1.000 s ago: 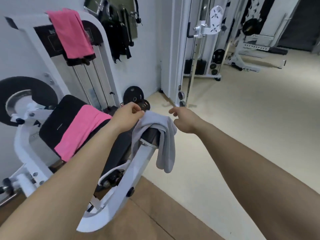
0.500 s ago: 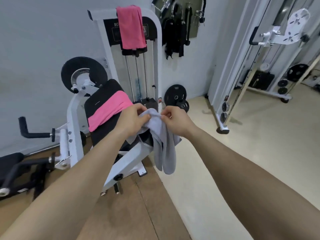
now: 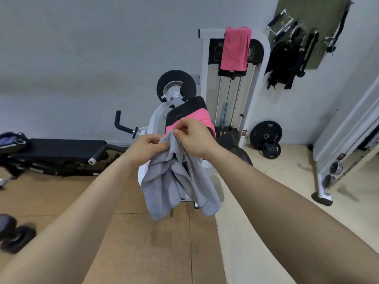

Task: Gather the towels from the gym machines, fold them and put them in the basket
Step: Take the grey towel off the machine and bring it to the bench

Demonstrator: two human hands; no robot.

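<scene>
Right now both hands sit at the top of the grey towel [image 3: 176, 181], w/ the cloth hanging straight down below them, long axis vertical, off the floor & in front of the white machine [image 3: 204, 78]. L hand [image 3: 146, 147] grips a bunch of the top edge. R hand [image 3: 194, 138] pinches the edge just beside it, a bit higher. Hands are nearly touching, so the next move prob. turns on drawing them apart along that edge to open the towel flat for folding. Two more not yet gathered: pink towel on the pad [image 3: 200, 117], pink towel over the machine's top [image 3: 235, 50]. Basket not in view.
</scene>
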